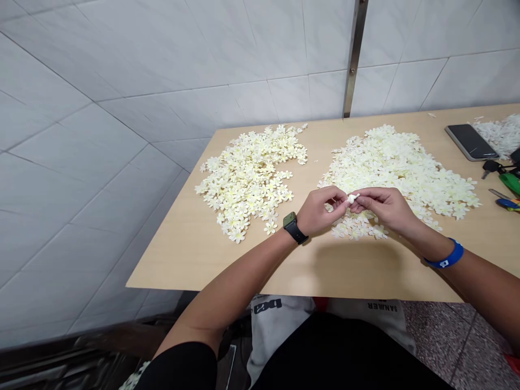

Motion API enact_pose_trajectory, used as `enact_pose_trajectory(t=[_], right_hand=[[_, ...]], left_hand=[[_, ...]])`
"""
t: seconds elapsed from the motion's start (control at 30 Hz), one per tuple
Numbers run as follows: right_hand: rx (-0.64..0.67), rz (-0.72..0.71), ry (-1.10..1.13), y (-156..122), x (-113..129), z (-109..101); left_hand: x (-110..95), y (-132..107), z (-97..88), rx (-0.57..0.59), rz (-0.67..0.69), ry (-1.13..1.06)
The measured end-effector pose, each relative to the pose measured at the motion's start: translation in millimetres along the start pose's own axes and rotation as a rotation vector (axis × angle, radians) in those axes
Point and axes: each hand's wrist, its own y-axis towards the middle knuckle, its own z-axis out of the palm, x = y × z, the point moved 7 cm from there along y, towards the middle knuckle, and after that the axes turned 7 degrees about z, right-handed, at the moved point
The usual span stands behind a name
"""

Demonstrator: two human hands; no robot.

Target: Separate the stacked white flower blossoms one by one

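Observation:
My left hand (320,210) and my right hand (384,207) meet above the table's middle, both pinched on one small white artificial flower (352,199) held between the fingertips. A black watch sits on my left wrist and a blue band on my right. Just beyond my hands lies the right pile of cream flowers (406,173). The left pile of cream flowers (254,176) spreads toward the table's left edge.
The wooden table (357,271) stands against a tiled wall. A phone (470,142), keys (491,167) and coloured tools lie at the right edge, with another white heap (501,135) at the far right corner. A metal strip (354,57) runs up the wall.

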Motion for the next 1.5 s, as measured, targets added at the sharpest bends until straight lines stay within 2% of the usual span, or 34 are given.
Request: enact_pose_trajectory(t=[0.17,0.3,0.5,0.8,1.03,1.13,1.5], right_hand=[[0.045,-0.013,-0.002,0,1,1],[0.029,0.031,0.018,1,-5,-1],[0.040,0.066,0.037,2,-5,-1],[0.042,-0.006,0.003,-1,3,2],[0.022,-0.089,-0.044,-3,12,0],[0.044,-0.083,-0.054,-4,12,2],[0.062,-0.022,-0.050,-6,11,4]], left_hand=[[-5,0,1.5,0.038,0.085,0.079],[-13,1,2.4,0.061,0.190,0.186],[-16,2,-0.7,0.045,0.200,0.171],[-10,0,4.2,0.031,0.010,-0.037],[6,-2,12.6,0.079,-0.290,-0.501],[11,-2,15.7,0.102,-0.349,-0.631],[24,-9,25.8,0.112,-0.556,-0.875]])
